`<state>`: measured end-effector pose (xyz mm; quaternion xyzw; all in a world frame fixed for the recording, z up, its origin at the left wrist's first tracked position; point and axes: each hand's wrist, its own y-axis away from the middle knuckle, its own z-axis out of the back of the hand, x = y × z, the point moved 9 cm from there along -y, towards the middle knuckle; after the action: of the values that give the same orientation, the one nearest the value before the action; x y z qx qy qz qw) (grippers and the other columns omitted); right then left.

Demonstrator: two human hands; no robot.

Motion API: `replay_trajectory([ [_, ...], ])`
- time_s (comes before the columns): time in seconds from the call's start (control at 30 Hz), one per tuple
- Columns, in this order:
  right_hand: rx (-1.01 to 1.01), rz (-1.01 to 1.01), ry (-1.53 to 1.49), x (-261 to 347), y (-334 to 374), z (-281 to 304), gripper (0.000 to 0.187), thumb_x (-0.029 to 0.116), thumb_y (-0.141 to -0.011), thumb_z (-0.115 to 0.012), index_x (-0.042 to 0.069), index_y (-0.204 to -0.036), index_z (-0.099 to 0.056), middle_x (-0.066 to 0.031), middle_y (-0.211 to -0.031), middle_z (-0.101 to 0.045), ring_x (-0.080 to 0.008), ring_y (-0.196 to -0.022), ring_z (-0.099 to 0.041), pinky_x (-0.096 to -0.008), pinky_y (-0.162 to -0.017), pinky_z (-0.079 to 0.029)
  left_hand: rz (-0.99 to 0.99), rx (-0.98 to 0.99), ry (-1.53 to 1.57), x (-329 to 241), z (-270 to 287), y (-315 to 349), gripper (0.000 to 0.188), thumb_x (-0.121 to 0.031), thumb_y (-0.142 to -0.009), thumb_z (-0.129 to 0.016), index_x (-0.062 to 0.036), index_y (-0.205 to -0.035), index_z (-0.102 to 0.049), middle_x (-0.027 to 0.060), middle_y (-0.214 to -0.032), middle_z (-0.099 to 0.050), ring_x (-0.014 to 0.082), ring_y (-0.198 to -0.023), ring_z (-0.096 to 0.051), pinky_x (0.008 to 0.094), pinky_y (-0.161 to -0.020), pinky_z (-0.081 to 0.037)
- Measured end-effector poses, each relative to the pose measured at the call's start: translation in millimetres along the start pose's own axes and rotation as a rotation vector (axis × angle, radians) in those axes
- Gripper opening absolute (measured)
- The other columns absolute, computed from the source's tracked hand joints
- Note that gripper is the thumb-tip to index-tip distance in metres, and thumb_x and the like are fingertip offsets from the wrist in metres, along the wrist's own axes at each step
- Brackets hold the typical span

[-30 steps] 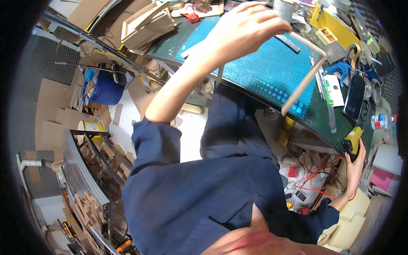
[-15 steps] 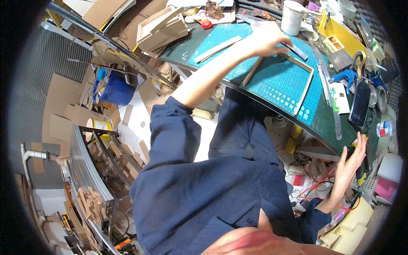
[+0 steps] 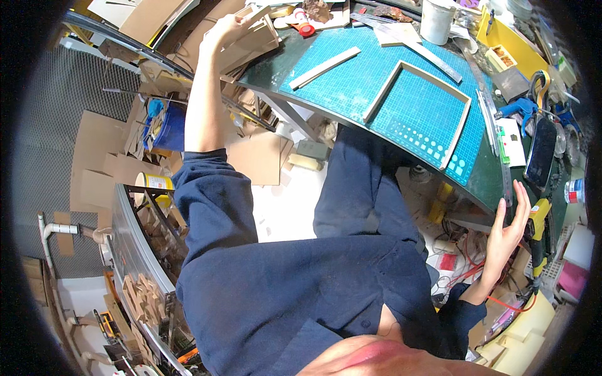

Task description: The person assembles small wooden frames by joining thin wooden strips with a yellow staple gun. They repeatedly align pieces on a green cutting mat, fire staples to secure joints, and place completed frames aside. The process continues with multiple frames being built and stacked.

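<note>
My left hand point(image 3: 229, 29) reaches to the far left, over a pale wooden box point(image 3: 256, 45) at the table's edge. Its fingers look bent at the box's rim, partly hidden, and what they hold is unclear. My right hand point(image 3: 509, 227) is off the table's right front edge, fingers stretched and apart, holding nothing. Beside it is a yellow and black tool point(image 3: 537, 219). On the green cutting mat point(image 3: 351, 81) stands a three-sided frame of thin wood strips point(image 3: 435, 81), open toward me. A loose wood strip point(image 3: 325, 67) lies left of it, a metal ruler point(image 3: 433, 61) behind it.
A white tub point(image 3: 437, 22) stands at the back of the table. At right lie a blue glue gun point(image 3: 519, 109), a black phone point(image 3: 539, 154) and a long ruler point(image 3: 505, 178). A blue bin point(image 3: 168, 127) and a metal-framed rack point(image 3: 145, 244) are on my left.
My left hand has gone from the ruler above the wooden frame to the box at the far left, and the ruler now lies free. My right hand has shifted slightly down and left.
</note>
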<state>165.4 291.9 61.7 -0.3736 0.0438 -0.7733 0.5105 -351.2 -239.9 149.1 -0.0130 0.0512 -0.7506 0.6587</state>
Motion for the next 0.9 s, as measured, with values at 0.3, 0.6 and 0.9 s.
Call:
replay_trajectory([
  [0.3,0.055,0.011,-0.059,5.4,2.3,-15.5,0.041,0.007,-0.098,-0.064,0.005,-0.139,-0.058,-0.0145,-0.141,-0.058,-0.0299,-0.133,-0.054,-0.0412,-0.115,-0.038,-0.162,-0.377,-0.092,-31.8,14.3,40.8,0.039,-0.042,-0.099,-0.064,-0.0077,-0.116,-0.072,0.013,-0.102,-0.077,0.0272,-0.096,-0.075,0.0376,-0.083,-0.056],
  [0.6,0.06,0.012,-0.099,7.6,3.4,-20.7,0.04,0.007,-0.098,-0.064,0.004,-0.137,-0.06,-0.0145,-0.139,-0.06,-0.0299,-0.131,-0.056,-0.0404,-0.113,-0.04,-0.2,-0.319,0.076,-4.0,11.9,22.5,0.041,-0.044,-0.096,-0.069,-0.0083,-0.116,-0.076,0.0124,-0.103,-0.078,0.0239,-0.094,-0.076,0.0342,-0.084,-0.057],
  [0.9,0.103,0.137,-0.155,39.7,-3.8,-28.8,0.034,0.004,-0.097,-0.062,0.008,-0.13,-0.067,-0.0161,-0.134,-0.063,-0.031,-0.127,-0.06,-0.0398,-0.109,-0.044,-0.203,-0.431,-0.108,-7.1,39.4,23.1,0.048,-0.049,-0.098,-0.068,-0.0112,-0.126,-0.073,0.0076,-0.104,-0.078,0.0117,-0.085,-0.071,0.0294,-0.078,-0.057],
])
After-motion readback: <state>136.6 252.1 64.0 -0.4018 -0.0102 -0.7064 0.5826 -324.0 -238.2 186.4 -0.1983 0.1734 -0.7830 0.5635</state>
